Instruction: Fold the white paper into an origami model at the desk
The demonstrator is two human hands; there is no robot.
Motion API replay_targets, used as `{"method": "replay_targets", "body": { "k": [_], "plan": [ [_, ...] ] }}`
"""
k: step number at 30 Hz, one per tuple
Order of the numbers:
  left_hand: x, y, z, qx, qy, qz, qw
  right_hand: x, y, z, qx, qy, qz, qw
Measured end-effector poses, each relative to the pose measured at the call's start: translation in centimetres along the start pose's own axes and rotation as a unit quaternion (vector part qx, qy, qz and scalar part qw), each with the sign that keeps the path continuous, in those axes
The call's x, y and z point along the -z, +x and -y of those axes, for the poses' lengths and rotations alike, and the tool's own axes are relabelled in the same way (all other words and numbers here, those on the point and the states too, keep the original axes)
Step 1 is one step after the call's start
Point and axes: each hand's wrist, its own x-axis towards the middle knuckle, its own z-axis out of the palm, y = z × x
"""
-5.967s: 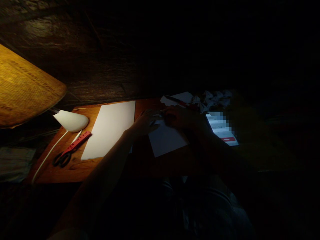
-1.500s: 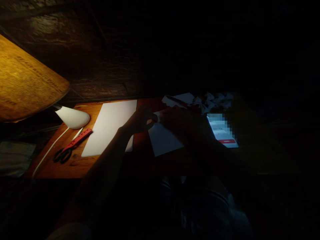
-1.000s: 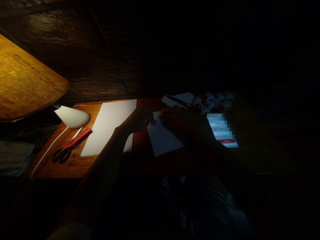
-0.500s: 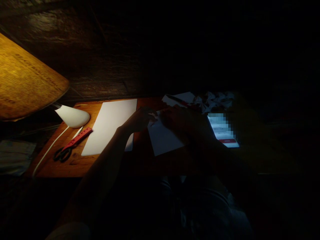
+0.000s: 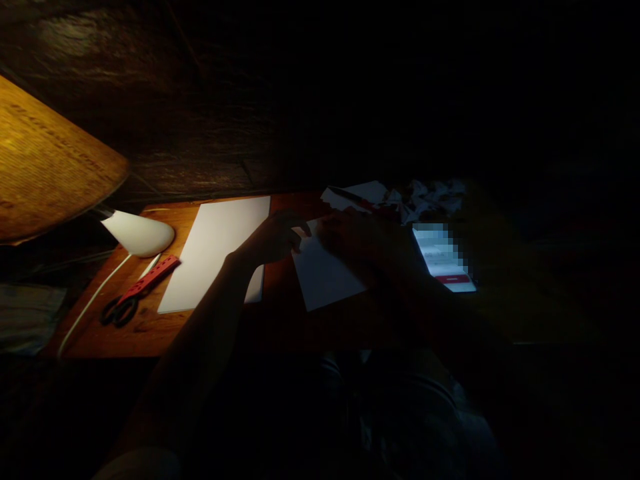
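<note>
1. The wooden desk (image 5: 135,340) runs into deep shadow on the right, and its far edge meets a dark wall.
2. An amber printed lampshade (image 5: 50,160), cut off by the left edge of the view, hangs over the desk's left end.
3. A long white sheet (image 5: 215,253) lies on the lit wood, partly behind the left forearm.
4. A smaller white paper sheet (image 5: 325,273) lies tilted on the desk to its right, under both hands.
5. The left hand (image 5: 273,239) is narrowed to a pinch at the paper's upper left corner, and the fold or grip there is too dim to make out.
6. The right hand (image 5: 355,243) lies over the paper's top in shadow; its grip cannot be told.
7. A phone (image 5: 440,257) glows just beside the right hand, its screen pixelated.
8. Crumpled white material (image 5: 430,200) lies beyond the phone, hard to identify.
9. Red-sheathed scissors (image 5: 133,297) lie left of the long sheet, near a white cable (image 5: 90,300).
</note>
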Motion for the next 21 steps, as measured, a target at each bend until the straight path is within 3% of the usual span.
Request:
{"method": "replay_targets", "body": {
  "k": [10,16,21],
  "plan": [
    [-0.3,0.0,0.3,0.006,-0.021,-0.003,1.000,-0.9,0.2,-0.4,0.012,0.005,-0.024,1.000],
    [-1.7,0.5,0.3,0.077,0.003,-0.085,0.993,-0.8,0.1,-0.4,0.014,0.010,-0.022,1.000],
    [-3.0,1.0,0.1,0.078,0.005,-0.046,0.996,-0.3,-0.1,0.1,-0.001,0.016,-0.026,1.000]
  ]
}}
